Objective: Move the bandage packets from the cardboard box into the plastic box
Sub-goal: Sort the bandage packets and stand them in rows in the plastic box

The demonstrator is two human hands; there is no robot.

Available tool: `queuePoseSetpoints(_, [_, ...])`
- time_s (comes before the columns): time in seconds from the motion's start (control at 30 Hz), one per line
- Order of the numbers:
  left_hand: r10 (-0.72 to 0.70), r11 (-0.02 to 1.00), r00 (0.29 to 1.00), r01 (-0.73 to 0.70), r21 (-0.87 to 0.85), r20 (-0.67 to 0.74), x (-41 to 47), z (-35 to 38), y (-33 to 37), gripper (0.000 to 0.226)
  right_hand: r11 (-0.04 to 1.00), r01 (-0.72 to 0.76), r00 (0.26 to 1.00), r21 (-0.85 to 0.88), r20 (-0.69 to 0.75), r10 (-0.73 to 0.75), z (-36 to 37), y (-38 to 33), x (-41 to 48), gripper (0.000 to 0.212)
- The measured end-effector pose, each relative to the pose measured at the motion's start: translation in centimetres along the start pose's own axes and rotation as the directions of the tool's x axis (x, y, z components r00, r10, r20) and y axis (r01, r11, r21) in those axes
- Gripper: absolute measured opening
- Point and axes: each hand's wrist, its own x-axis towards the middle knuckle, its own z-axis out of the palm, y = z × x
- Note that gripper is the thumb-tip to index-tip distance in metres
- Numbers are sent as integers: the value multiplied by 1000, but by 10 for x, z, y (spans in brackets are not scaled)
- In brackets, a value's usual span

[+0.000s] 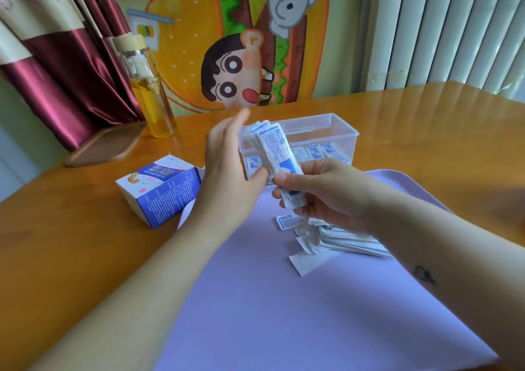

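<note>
The right hand (326, 191) grips a bundle of bandage packets (277, 154) upright, fingers curled round its lower end. The left hand (227, 166) stands beside it, fingers straight, thumb touching. The plastic box (326, 126) sits just behind both hands, and the cardboard box (162, 191) lies left of the left hand.

The bandage packets (279, 157) are white with blue print; the cardboard box (160, 193) near the left edge of the table (71, 242) is white and deep blue, with an orange bandage drawing and a small red mark. The plastic box (345, 140) is clear, the mat (284, 313) plain lilac, the table glossy honey-orange wood. Beyond the far edge hang a maroon-and-beige curtain (65, 63) and a cloth (199, 29) printed with a burger in orange, green and brown.
</note>
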Motion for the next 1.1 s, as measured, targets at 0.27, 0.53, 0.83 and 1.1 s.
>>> queuePoseSetpoints(0.27, [-137, 460, 619, 731, -504, 773, -13, 3, 2, 38, 996, -72, 995, 57, 78, 68, 6, 21, 7, 23])
queuePoseSetpoints(0.53, [-249, 333, 722, 690, -643, 646, -15, 4, -2, 30, 941, -33, 999, -336, 7, 37, 5, 11, 0, 30])
queuePoseSetpoints(0.83, [-377, 352, 746, 663, -660, 549, -13, -10, -17, 19, 751, 37, 957, -659, -194, -217, 18, -17, 37, 42])
queuePoseSetpoints(1.1, [-491, 331, 697, 704, -628, 523, -9, -18, -26, 9, 913, -10, 958, -409, -265, -108, 18, 8, 63, 29])
